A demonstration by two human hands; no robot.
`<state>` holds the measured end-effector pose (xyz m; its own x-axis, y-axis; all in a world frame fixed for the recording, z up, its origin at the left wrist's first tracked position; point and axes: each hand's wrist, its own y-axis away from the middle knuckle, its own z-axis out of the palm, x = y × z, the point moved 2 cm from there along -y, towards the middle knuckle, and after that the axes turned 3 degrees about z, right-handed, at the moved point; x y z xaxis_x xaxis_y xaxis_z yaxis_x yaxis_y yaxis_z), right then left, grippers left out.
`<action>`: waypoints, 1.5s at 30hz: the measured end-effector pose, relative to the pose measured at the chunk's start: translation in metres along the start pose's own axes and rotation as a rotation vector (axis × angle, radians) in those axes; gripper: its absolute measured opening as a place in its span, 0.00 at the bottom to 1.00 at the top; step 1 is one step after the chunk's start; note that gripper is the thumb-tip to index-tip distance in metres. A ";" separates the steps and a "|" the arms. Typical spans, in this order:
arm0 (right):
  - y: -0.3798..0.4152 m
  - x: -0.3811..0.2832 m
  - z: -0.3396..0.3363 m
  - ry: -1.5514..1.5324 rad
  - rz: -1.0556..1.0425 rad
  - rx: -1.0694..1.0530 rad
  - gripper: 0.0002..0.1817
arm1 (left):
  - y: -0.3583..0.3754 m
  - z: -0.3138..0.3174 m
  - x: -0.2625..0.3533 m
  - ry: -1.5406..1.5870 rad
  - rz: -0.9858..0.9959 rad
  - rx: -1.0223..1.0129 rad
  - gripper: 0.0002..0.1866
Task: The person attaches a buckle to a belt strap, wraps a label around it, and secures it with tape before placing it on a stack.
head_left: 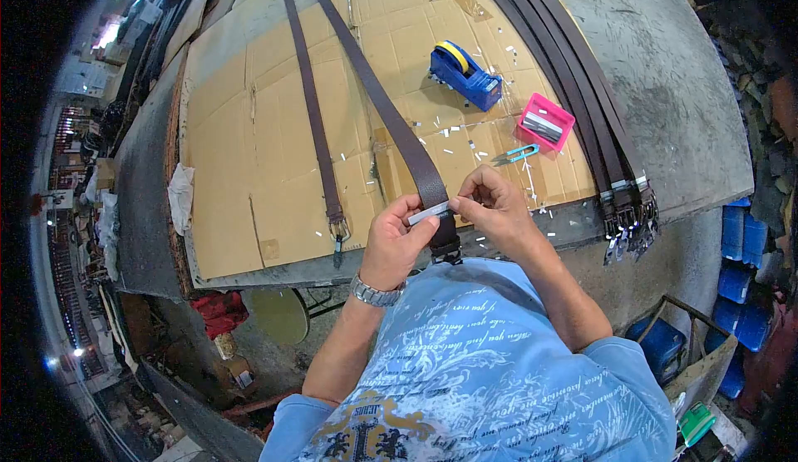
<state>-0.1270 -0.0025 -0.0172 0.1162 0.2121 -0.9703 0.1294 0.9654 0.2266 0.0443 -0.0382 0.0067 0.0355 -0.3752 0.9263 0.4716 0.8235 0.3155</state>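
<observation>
A dark brown belt (389,106) lies lengthwise over the cardboard, its buckle end hanging at the table's near edge by my shirt. Across the belt sits a narrow silvery-white label strip (428,213). My left hand (391,244), with a metal watch on the wrist, grips the belt's left edge and the strip's left end between thumb and fingers. At the strip's right end, the thumb and forefinger of my right hand (500,212) are pinched together. Left of them, a second brown belt (309,100) lies with its buckle (339,229) toward me.
A blue tape dispenser (470,78) stands on the cardboard (249,146). Near it are a pink tray (566,118) holding dark strips, blue thread snips (519,154) and scattered white scraps. Several stacked belts (573,71) run along the right, buckles over the edge. Blue plastic bins (733,281) sit lower right.
</observation>
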 end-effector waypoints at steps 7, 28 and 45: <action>0.001 0.002 -0.001 -0.036 0.068 -0.041 0.09 | 0.001 -0.004 0.001 0.028 -0.023 -0.002 0.12; 0.004 0.004 0.002 -0.043 0.160 -0.174 0.09 | 0.003 -0.008 0.000 -0.073 -0.086 -0.015 0.15; 0.006 0.011 0.005 0.073 0.120 -0.139 0.09 | 0.004 -0.004 0.002 -0.080 -0.061 -0.036 0.13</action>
<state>-0.1202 0.0051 -0.0260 0.0503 0.3329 -0.9416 -0.0193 0.9430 0.3324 0.0494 -0.0375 0.0088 -0.0641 -0.3878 0.9195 0.5021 0.7838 0.3656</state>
